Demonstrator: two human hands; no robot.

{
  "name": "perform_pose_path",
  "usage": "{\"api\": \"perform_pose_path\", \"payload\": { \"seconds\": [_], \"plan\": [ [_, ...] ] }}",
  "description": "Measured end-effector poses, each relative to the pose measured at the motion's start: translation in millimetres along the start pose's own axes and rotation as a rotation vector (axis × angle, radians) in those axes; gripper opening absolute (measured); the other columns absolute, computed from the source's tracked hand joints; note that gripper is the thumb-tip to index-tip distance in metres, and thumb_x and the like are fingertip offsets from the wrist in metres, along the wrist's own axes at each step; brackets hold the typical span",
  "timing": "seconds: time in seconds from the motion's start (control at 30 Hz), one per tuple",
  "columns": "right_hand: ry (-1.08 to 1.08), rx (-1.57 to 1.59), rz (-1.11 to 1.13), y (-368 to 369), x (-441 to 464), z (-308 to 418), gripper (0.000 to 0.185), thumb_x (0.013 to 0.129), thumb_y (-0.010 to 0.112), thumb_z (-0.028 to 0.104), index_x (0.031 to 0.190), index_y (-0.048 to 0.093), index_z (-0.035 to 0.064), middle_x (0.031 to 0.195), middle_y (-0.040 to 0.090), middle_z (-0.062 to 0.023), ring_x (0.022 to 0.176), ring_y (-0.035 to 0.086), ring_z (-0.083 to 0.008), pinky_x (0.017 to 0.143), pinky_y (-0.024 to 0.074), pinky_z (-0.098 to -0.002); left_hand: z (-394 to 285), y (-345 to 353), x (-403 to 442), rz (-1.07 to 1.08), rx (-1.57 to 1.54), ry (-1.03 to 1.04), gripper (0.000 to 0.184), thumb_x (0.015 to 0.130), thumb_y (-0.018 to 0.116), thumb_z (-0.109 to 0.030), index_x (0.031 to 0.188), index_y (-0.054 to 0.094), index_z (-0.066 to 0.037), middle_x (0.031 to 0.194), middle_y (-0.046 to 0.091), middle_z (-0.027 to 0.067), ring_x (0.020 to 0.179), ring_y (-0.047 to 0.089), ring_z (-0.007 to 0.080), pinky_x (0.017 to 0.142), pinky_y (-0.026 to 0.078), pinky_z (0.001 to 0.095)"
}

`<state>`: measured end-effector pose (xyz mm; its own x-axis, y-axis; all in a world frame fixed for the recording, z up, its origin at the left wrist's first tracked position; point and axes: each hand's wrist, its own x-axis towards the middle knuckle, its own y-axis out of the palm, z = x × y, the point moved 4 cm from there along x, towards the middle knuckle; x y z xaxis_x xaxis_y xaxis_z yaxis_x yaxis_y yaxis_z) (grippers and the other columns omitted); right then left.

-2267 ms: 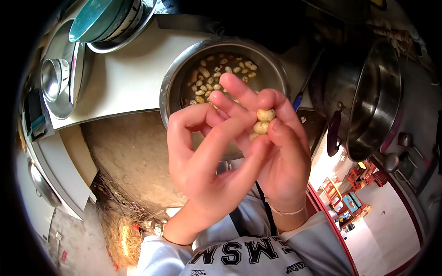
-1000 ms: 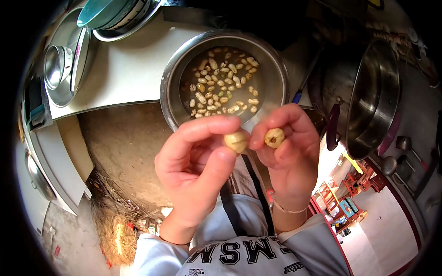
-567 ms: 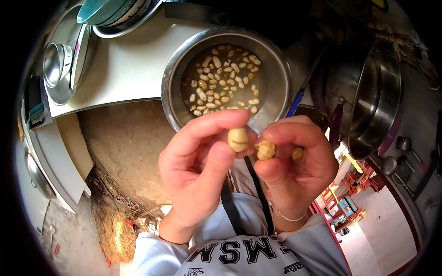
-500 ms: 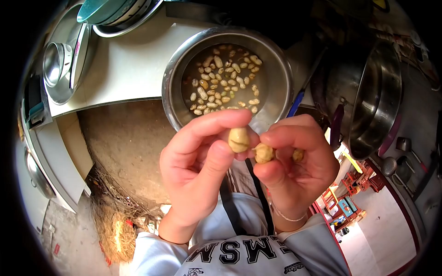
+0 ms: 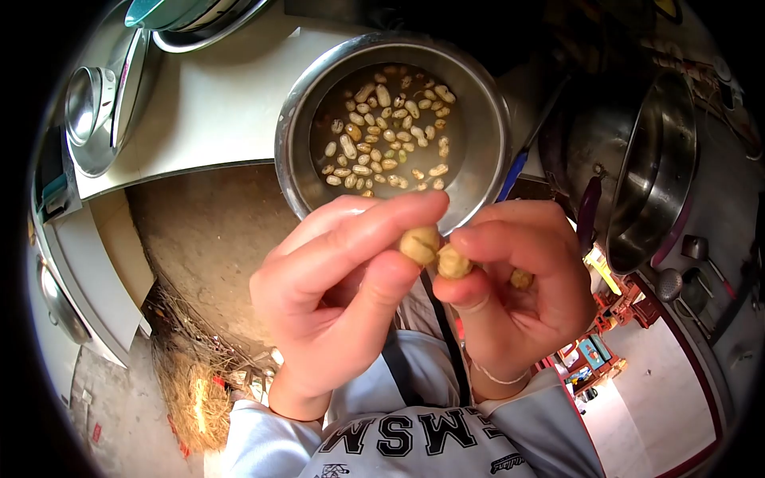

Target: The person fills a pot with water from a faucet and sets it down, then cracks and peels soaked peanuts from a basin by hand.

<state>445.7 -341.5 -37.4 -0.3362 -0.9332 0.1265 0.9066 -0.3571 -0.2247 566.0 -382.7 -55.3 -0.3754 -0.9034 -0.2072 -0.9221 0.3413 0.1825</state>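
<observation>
My left hand (image 5: 335,279) pinches a pale yellow peanut (image 5: 419,245) between thumb and index finger. Close beside it, my right hand (image 5: 522,279) grips another peanut (image 5: 454,261) by thumb and index finger, and the two peanuts touch or nearly touch. A further peanut (image 5: 521,279) shows within the curled fingers of my right hand. Just beyond both hands is a steel basin (image 5: 488,131) of water with many peanuts (image 5: 382,97) in it.
The basin stands on a pale counter (image 5: 215,103). Teal and metal bowls (image 5: 163,12) are at the upper left, near small steel bowls (image 5: 82,103). A large steel pan (image 5: 653,171), a blue-handled tool (image 5: 514,174) and a ladle (image 5: 668,284) lie to the right. Straw (image 5: 199,406) is at lower left.
Earlier the hands overlapped, then drew apart with a peanut in each. Since half a second ago the two peanuts have come closer together, and the view has shifted slightly, so the basin appears higher.
</observation>
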Motion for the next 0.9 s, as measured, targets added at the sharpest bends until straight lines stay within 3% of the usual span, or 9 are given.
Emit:
{"api": "perform_pose_path", "payload": {
  "seconds": [0.03, 0.27, 0.47, 0.53, 0.63, 0.9],
  "plan": [
    [-0.004, 0.001, -0.003, 1, 0, 1, 0.020, 0.070, 0.067, 0.011, 0.082, 0.056, -0.0022, 0.076, 0.051, -0.0092, 0.054, 0.043, -0.0059, 0.046, 0.0310, -0.0159, -2, 0, 0, 0.010, 0.064, -0.003, 0.038, 0.077, 0.061, -0.026, 0.094, 0.057, 0.008, 0.085, 0.057, 0.0111, 0.076, 0.053, 0.0148, 0.067, 0.041, 0.0226],
    [-0.010, -0.044, -0.007, 3, -2, 2, 0.020, 0.071, 0.067, 0.013, 0.081, 0.056, -0.0018, 0.078, 0.052, -0.0097, 0.056, 0.045, -0.0064, 0.048, 0.0336, -0.0152, -11, -2, 0, -0.020, 0.252, 0.063, 0.033, 0.078, 0.060, -0.023, 0.090, 0.059, 0.008, 0.081, 0.058, 0.0122, 0.074, 0.052, 0.0157, 0.064, 0.040, 0.0226],
    [-0.003, -0.036, 0.041, 4, -1, 3, 0.025, 0.071, 0.068, 0.016, 0.081, 0.055, -0.0016, 0.079, 0.051, -0.0089, 0.057, 0.043, -0.0060, 0.050, 0.0328, -0.0148, -6, -3, -4, 0.063, 0.238, 0.087, 0.033, 0.078, 0.059, -0.021, 0.092, 0.058, 0.009, 0.079, 0.057, 0.0117, 0.071, 0.052, 0.0150, 0.062, 0.040, 0.0224],
    [0.063, -0.032, 0.083, 4, -1, 1, 0.027, 0.071, 0.068, 0.018, 0.082, 0.054, -0.0016, 0.079, 0.051, -0.0085, 0.056, 0.042, -0.0056, 0.050, 0.0319, -0.0147, -2, -10, -4, -0.054, 0.137, -0.009, 0.036, 0.079, 0.058, -0.023, 0.096, 0.057, 0.008, 0.078, 0.055, 0.0093, 0.068, 0.050, 0.0128, 0.060, 0.040, 0.0214],
    [0.104, 0.064, 0.039, 2, 0, -3, 0.018, 0.070, 0.068, 0.010, 0.085, 0.061, 0.0030, 0.077, 0.056, -0.0037, 0.044, 0.032, -0.0001, 0.037, 0.0218, -0.0150, 1, -12, -3, -0.028, 0.101, -0.002, 0.039, 0.080, 0.057, -0.027, 0.098, 0.056, 0.008, 0.077, 0.053, 0.0077, 0.067, 0.049, 0.0114, 0.058, 0.038, 0.0203],
    [0.015, -0.005, 0.041, 6, 1, -1, 0.022, 0.068, 0.069, 0.011, 0.086, 0.060, 0.0024, 0.076, 0.057, -0.0040, 0.043, 0.030, 0.0003, 0.036, 0.0218, -0.0151, -4, -9, -2, -0.031, 0.129, -0.025, 0.041, 0.080, 0.056, -0.029, 0.097, 0.057, 0.008, 0.076, 0.053, 0.0071, 0.068, 0.048, 0.0115, 0.059, 0.037, 0.0207]
  ]
}}
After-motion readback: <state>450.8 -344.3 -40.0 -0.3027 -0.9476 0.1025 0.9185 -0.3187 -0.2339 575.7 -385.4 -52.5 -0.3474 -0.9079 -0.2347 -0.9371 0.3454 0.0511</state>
